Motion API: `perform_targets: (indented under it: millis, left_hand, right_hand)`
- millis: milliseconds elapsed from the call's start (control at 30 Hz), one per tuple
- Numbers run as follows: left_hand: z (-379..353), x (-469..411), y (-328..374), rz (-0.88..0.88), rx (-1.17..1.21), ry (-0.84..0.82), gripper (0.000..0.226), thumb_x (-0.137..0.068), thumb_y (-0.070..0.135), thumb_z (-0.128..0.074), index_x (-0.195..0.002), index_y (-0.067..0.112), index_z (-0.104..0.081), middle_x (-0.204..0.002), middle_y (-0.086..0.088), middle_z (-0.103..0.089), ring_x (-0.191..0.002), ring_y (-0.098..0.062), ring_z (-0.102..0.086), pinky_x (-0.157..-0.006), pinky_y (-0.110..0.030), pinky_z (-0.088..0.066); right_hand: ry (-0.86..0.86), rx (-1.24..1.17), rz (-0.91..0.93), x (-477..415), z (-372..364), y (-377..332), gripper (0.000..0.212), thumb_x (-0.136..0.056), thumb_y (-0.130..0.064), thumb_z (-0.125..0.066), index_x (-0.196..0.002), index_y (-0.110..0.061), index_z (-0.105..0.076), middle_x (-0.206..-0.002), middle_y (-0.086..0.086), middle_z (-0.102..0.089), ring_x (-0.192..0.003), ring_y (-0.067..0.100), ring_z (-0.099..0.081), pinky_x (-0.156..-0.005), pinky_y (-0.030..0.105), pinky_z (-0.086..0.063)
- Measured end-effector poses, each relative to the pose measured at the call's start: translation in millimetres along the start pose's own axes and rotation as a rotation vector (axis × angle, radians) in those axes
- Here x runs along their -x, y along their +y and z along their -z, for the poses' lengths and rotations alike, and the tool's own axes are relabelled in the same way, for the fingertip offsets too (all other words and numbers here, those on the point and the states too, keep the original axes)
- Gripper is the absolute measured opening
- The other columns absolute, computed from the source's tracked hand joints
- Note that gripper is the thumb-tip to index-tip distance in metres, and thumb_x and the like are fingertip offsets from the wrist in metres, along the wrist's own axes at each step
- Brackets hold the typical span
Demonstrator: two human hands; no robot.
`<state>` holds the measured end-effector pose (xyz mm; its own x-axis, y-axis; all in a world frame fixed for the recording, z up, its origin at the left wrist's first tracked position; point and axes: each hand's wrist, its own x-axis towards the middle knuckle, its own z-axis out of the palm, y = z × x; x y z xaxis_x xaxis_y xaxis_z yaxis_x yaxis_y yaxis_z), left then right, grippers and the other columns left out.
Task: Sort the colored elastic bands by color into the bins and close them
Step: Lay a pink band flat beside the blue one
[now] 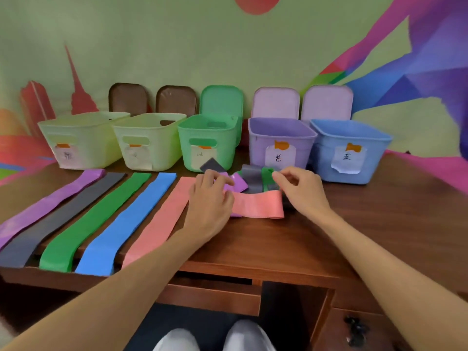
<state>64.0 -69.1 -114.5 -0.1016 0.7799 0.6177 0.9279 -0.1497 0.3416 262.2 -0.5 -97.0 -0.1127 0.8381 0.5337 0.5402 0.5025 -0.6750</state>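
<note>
Head view: the left hand (210,198) curls its fingers on the near pink band (258,205), likely steadying the pile, while the right hand (301,191) pinches the green band (267,172) just beyond, probably to tease it free. Farther off, open bins (222,145) line the worktop (278,244), lids (221,100) propped behind.

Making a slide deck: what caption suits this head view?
Left hand and right hand at a tangled pile of bands before five open bins on a desk.
</note>
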Motion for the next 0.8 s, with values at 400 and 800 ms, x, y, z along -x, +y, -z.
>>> perform_targets:
  millis: [400, 800]
  left_hand:
    - [-11.1, 4.8, -5.8, -0.129, -0.253, -0.137, 0.026, -0.095, 0.029, -0.035, -0.108, 0.015, -0.054, -0.107, -0.002, -0.053, -0.103, -0.021, -0.044, -0.095, -0.037, -0.033]
    - [-6.8, 6.4, -1.4, -0.181, -0.248, -0.008, 0.035, -0.087, 0.028, -0.031, -0.095, 0.009, -0.058, -0.087, -0.006, -0.055, -0.083, -0.026, -0.049, -0.076, -0.039, -0.042]
  right_hand:
    - [-0.271, -0.075, 0.119, 20.9, 3.0, 11.5, 0.034, -0.078, -0.003, -0.045, -0.089, -0.024, -0.069, -0.09, -0.006, -0.064, -0.079, 0.002, -0.054, -0.073, 0.009, -0.036]
    - [-0.158, -0.017, 0.208, 20.9, 4.3, 15.1, 0.013, -0.083, -0.016, -0.064, -0.082, -0.028, -0.058, -0.083, -0.009, -0.06, -0.068, 0.003, -0.05, -0.065, 0.021, -0.038]
